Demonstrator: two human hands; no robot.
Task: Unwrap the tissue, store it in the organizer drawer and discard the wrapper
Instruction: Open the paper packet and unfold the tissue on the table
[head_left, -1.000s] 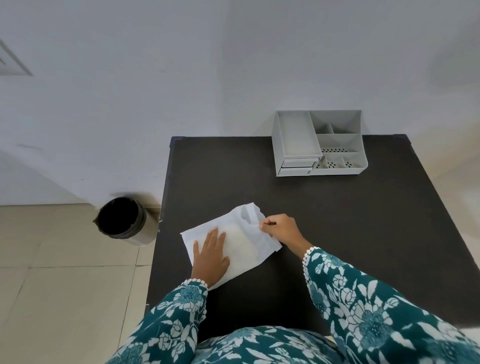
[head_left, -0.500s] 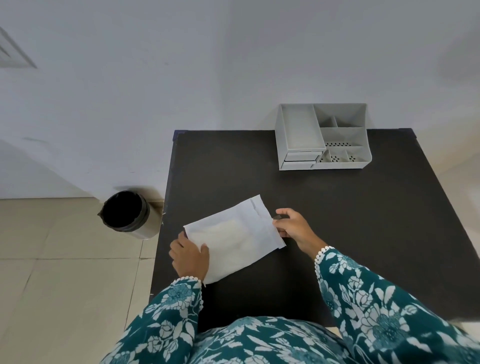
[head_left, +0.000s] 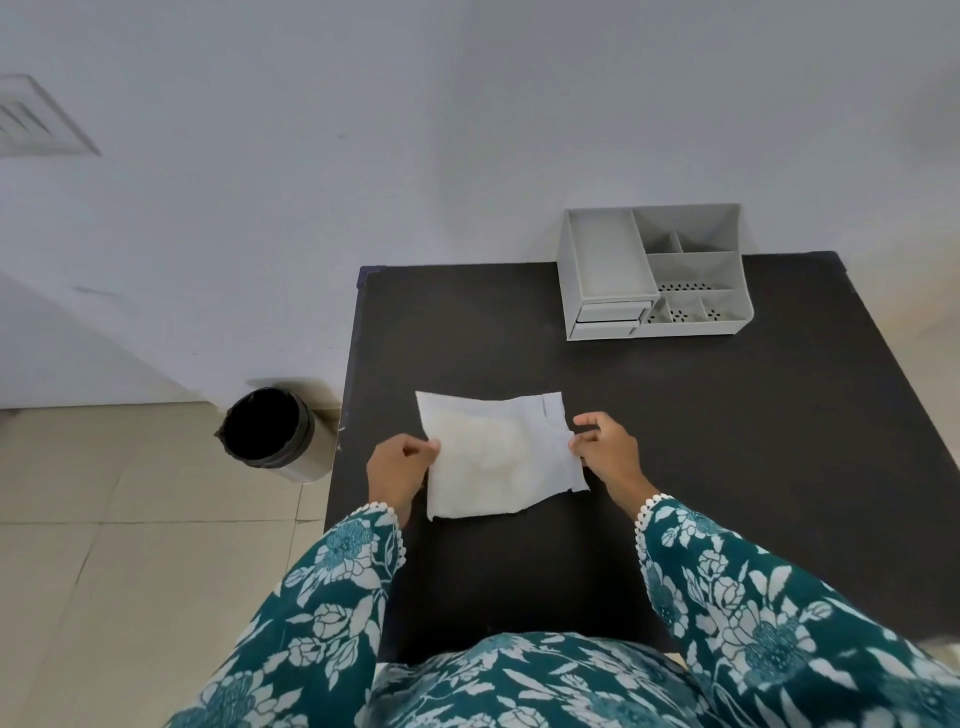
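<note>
A white translucent wrapper (head_left: 498, 452) with the tissue showing faintly inside is held over the near-left part of the black table (head_left: 727, 441). My left hand (head_left: 400, 467) pinches its left edge. My right hand (head_left: 608, 452) pinches its right edge, where the wrapper is torn and crinkled. The grey organizer (head_left: 654, 270) stands at the table's far edge against the wall, with two shut drawers (head_left: 608, 319) low on its front left. A round bin (head_left: 275, 436) with a black liner stands on the floor left of the table.
A white wall rises directly behind the table. Beige floor tiles (head_left: 130, 571) lie to the left. My floral sleeves and lap fill the bottom of the view.
The wrapper turned from lying diagonal to nearly square to me and came up off the table. My left hand slid off its top to grip the left edge. The camera tilted slightly.
</note>
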